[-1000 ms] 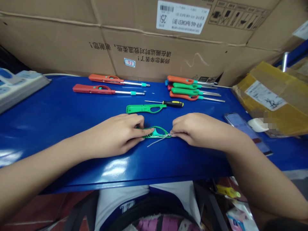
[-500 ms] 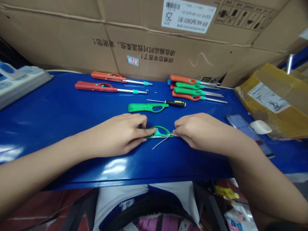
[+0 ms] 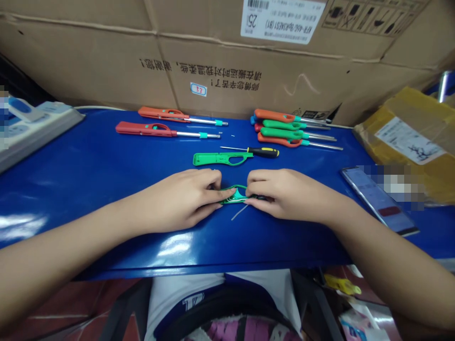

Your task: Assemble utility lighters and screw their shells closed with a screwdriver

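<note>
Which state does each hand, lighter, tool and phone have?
Left hand: holding the green lighter half
Right hand: closed at its right end
Green lighter half: open, wires exposed
Loose green half: detached, lying unheld
Screwdriver: lying unheld
Red lighter, orange lighter: handles look closed
Lighters at right: piled together
Phone: face up, screen looks lit

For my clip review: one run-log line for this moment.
left hand: holding green casing; right hand: on its other end; screwdriver: lying beyond hands

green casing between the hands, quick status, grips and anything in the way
Left hand holding green casing beside teal trigger. Right hand at other end, grip hidden. Pale tube sticks out nearside; loose green half and screwdriver lie beyond, untouched.
</note>
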Available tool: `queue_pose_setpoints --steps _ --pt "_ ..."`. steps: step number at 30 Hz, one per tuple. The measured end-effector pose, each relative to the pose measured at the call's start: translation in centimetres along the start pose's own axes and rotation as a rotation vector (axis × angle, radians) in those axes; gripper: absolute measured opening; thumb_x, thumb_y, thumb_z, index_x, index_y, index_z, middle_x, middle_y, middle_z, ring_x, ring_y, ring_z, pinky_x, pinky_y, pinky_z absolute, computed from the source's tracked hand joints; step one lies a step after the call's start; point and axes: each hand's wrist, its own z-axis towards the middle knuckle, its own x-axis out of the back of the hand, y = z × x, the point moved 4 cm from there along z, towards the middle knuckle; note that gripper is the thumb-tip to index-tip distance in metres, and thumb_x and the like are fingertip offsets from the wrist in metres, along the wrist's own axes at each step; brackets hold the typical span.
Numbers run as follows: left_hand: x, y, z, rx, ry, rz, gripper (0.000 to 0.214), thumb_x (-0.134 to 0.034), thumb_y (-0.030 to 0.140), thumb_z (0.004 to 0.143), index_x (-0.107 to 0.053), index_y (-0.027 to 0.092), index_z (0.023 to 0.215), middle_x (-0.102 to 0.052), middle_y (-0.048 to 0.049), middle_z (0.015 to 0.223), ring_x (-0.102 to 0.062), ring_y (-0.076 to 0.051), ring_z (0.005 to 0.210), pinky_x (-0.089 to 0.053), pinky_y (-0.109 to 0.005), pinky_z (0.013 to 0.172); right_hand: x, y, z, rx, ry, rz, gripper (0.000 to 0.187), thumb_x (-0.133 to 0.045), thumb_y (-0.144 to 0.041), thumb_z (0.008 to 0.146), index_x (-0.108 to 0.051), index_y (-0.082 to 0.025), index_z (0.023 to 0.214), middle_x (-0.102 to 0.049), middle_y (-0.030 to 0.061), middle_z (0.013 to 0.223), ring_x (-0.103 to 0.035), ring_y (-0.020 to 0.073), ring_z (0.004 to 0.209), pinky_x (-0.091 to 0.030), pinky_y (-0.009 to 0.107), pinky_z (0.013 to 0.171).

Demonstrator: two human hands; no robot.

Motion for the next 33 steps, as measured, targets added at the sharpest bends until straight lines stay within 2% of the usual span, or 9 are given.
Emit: queue_pose_setpoints --steps 4,9,13,23,28,33 --pt "-0.23 -0.16 -0.14 -0.012 0.012 0.005 0.040 -0.048 0.023 0.102 -0.063 0.022 0.139 -0.059 -0.0092 0.099 -0.059 -0.021 0.087 -0.053 -0.033 0.076 -0.07 -0.23 0.19 0.000 -0.021 0.048 0.023 -0.051 -0.019 0.102 -0.068 -0.015 0.087 -0.063 0.0045 0.093 -0.059 0.0153 0.078 -0.041 0.029 0.069" --pt "-0.31 -0.12 -0.22 -0.008 0.008 0.004 0.040 -0.051 0.021 0.101 -0.062 0.023 0.139 -0.059 -0.0090 0.099 -0.060 -0.021 0.087 -0.053 -0.032 0.076 -0.05 0.23 0.27 -0.026 0.043 0.197 0.013 -0.059 -0.016 0.097 -0.068 -0.015 0.088 -0.063 0.0033 0.088 -0.059 0.0144 0.079 -0.042 0.027 0.071" --pt "-0.29 0.00 -0.15 -0.010 -0.004 0.032 0.041 -0.050 0.023 0.101 -0.061 0.023 0.141 -0.060 -0.0110 0.107 -0.062 -0.022 0.093 -0.055 -0.035 0.081 -0.01 0.48 0.23 -0.044 0.054 0.230 0.016 -0.057 -0.011 0.095 -0.069 -0.015 0.085 -0.064 0.0032 0.086 -0.058 0.0138 0.077 -0.042 0.026 0.072" --pt "-0.28 0.06 0.03 -0.055 0.011 0.067 0.040 -0.050 0.022 0.101 -0.061 0.018 0.139 -0.063 -0.0135 0.113 -0.063 -0.025 0.100 -0.057 -0.038 0.087 0.05 0.36 0.03 -0.034 0.058 0.236 0.014 -0.060 -0.015 0.095 -0.070 -0.015 0.084 -0.064 0.0034 0.085 -0.057 0.0133 0.074 -0.040 0.026 0.068" --pt "-0.17 -0.01 0.01 -0.096 0.061 0.051 0.039 -0.048 0.022 0.102 -0.059 0.018 0.139 -0.066 -0.0135 0.121 -0.064 -0.024 0.109 -0.057 -0.038 0.093 -0.04 0.53 0.12 -0.043 0.083 0.263 0.016 -0.060 -0.010 0.092 -0.069 -0.015 0.080 -0.064 0.0026 0.083 -0.057 0.0125 0.073 -0.040 0.025 0.068" --pt "0.14 -0.10 -0.10 -0.127 0.136 0.049 0.040 -0.053 0.022 0.101 -0.059 0.020 0.140 -0.070 -0.0110 0.120 -0.067 -0.023 0.107 -0.058 -0.035 0.089 0.02 0.46 0.13 -0.049 0.082 0.251 0.012 -0.064 -0.014 0.092 -0.070 -0.015 0.082 -0.062 0.0017 0.081 -0.054 0.0113 0.069 -0.038 0.025 0.065"
